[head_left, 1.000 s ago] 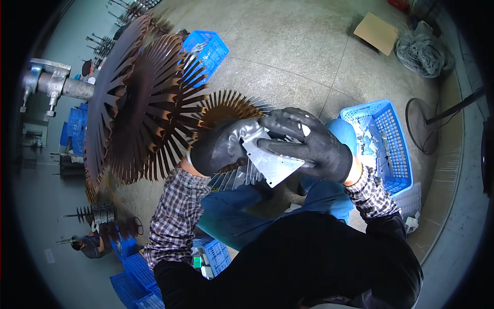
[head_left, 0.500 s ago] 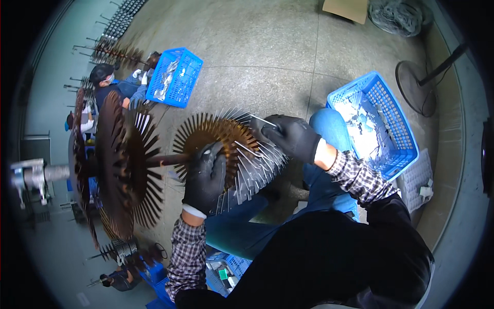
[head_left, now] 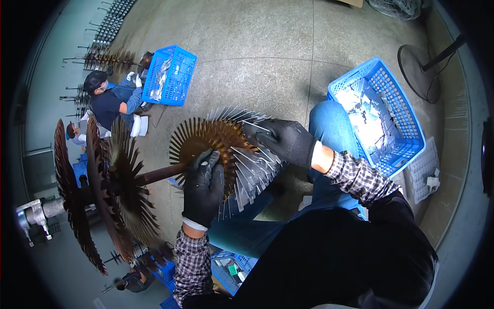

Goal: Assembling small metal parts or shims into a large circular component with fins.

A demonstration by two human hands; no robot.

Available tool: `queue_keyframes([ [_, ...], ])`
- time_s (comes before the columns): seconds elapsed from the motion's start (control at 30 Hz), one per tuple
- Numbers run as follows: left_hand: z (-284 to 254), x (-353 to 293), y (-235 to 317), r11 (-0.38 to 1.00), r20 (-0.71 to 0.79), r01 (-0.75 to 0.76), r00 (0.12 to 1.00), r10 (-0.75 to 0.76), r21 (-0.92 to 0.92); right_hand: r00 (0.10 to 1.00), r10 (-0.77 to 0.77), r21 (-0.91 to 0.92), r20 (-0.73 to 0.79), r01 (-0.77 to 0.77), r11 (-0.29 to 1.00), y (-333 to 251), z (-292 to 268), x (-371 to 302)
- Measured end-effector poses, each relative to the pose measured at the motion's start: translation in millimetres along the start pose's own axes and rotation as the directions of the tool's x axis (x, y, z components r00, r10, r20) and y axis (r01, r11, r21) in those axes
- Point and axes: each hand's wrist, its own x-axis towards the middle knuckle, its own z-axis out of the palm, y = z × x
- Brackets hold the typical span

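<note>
A rusty brown slotted disc [head_left: 206, 141] sits on a dark shaft [head_left: 154, 174], with several shiny metal blades [head_left: 252, 170] fanned around its right side. My left hand [head_left: 204, 188], in a black glove, presses flat on the disc's lower front face. My right hand [head_left: 283, 140], also black-gloved, grips a blade at the disc's upper right rim. Further left on the same shaft stand larger brown finned discs [head_left: 103, 190].
A blue crate [head_left: 406, 118] of metal blades stands to my right, by a fan base [head_left: 418, 69]. Another blue crate [head_left: 170, 76] sits at upper left beside a seated person [head_left: 110, 98]. More blue crates [head_left: 229, 268] lie below. The shaft ends at a grey fitting [head_left: 31, 213].
The view has swung down and right. The bladed disc now sits centred, my left hand has flattened on its face, and my right hand has moved onto the blades at the rim.
</note>
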Motion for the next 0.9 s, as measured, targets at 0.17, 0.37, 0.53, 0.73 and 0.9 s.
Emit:
queue_keyframes([
  [0.17, 2.0, -0.2, 2.5, 1.0, -0.003, 0.016, 1.0, -0.016, 0.003, 0.997, 0.062, 0.005, 0.045, -0.062, 0.998, -4.7, -3.5, -0.8],
  [0.37, 1.1, 0.4, 3.3, 0.999, 0.0, -0.009, 1.0, 0.009, 0.041, 0.997, 0.04, -0.021, 0.072, -0.039, 0.999, 3.3, 4.5, -2.9],
  [0.53, 1.1, -2.0, 3.3, 0.999, 0.001, 0.003, 1.0, -0.003, 0.038, 0.994, 0.051, -0.037, 0.097, -0.048, 0.998, 1.1, 5.8, -4.4],
  [0.73, 1.4, -0.5, 6.5, 1.0, -0.008, 0.006, 1.0, -0.005, 0.006, 0.993, 0.045, -0.024, 0.105, -0.042, 0.999, 3.9, 9.2, -4.7],
  [0.9, -1.2, 2.1, 14.2, 0.995, -0.01, 0.063, 0.998, -0.064, -0.081, 0.99, -0.082, -0.101, 0.117, 0.094, 0.99, -1.8, 8.5, -3.7],
])
